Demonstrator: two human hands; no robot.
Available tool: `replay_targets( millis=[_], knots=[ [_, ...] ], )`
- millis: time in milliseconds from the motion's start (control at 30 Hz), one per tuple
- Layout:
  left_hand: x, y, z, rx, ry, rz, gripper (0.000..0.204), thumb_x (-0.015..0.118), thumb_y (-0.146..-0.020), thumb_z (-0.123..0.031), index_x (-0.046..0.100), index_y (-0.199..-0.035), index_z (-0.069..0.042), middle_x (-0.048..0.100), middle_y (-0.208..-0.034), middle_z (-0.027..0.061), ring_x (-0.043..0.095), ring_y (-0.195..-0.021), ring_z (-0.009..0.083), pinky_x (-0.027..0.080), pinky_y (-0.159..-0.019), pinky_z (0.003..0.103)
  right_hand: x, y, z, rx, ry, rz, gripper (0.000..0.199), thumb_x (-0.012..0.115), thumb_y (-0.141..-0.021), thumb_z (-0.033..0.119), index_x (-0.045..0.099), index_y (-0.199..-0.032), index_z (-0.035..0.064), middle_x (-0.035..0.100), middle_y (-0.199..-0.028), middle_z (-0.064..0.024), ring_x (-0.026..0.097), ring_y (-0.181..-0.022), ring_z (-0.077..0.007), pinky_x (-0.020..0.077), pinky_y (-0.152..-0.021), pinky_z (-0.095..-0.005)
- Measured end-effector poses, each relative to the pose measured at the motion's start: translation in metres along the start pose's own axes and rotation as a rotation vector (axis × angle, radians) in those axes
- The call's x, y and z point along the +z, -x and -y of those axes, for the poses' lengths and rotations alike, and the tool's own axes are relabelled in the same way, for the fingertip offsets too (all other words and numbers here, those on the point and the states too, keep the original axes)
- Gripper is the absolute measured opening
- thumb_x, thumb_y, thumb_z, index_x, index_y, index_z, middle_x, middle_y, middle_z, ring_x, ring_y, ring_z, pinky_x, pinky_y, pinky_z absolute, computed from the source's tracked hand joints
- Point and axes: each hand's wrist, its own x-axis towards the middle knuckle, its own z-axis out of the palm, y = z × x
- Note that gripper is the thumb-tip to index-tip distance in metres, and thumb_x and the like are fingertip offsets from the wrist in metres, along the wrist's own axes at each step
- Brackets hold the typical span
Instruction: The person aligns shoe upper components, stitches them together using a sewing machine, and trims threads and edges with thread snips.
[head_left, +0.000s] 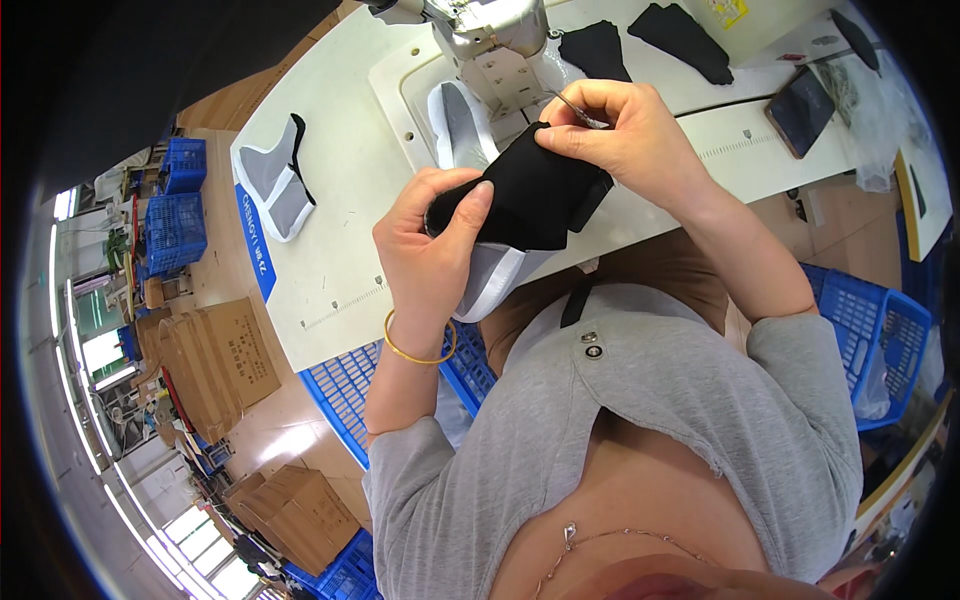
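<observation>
My left hand [430, 225] pinches the left end of a black fabric piece [540, 190], thumb on top. At its upper right corner, my right hand [635, 135] pinches the same piece between thumb and fingers. A thin metal tool [580, 108] also sticks out of my right hand; its kind is hard to make out. Grey and white material [495, 280] hangs below the black fabric, towards my lap. Just beyond my hands stands a sewing machine [500, 55], with another grey-white piece [460, 125] beside its post.
On the white table [335, 200] lies a grey-white piece with black edging [275, 180] at the left. Two black fabric pieces [682, 42] rest at the back right, near a phone [800, 112] and a clear plastic bag [880, 130]. Blue baskets [865, 340] and cardboard boxes [220, 360] stand around.
</observation>
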Motion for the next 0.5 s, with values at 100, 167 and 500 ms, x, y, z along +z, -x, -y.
replay_targets(
  millis=[100,167,500],
  knots=[
    [-0.002,0.001,-0.001,-0.013,0.018,0.02,0.01,0.072,-0.086,-0.003,0.07,-0.095,0.001,0.064,-0.082,0.0029,0.056,-0.075,0.0082,0.044,-0.071,0.022,0.001,0.002,0.0,0.009,-0.003,0.015,0.012,0.073,-0.085,0.01,0.065,-0.085,0.0012,0.062,-0.082,0.0034,0.053,-0.077,-0.0027,0.0446,-0.069,-0.0198],
    [-0.002,0.0,-0.002,-0.017,0.025,0.028,0.01,0.071,-0.086,-0.003,0.069,-0.095,0.001,0.064,-0.082,0.0029,0.056,-0.075,0.0083,0.044,-0.07,0.022,0.003,0.002,-0.005,-0.009,-0.029,-0.015,0.015,0.074,-0.084,0.012,0.066,-0.084,0.0,0.063,-0.079,0.001,0.055,-0.076,-0.0049,0.0459,-0.069,-0.0222],
    [-0.045,-0.051,-0.045,0.113,-0.308,0.335,0.008,0.07,-0.081,0.001,0.072,-0.088,0.0,0.065,-0.081,0.0045,0.061,-0.077,0.0113,0.047,-0.072,0.023,0.001,0.003,0.026,-0.069,0.054,0.181,0.013,0.067,-0.089,0.009,0.063,-0.088,-0.0027,0.062,-0.071,-0.0013,0.055,-0.07,-0.007,0.0462,-0.065,-0.0262]
  ],
)
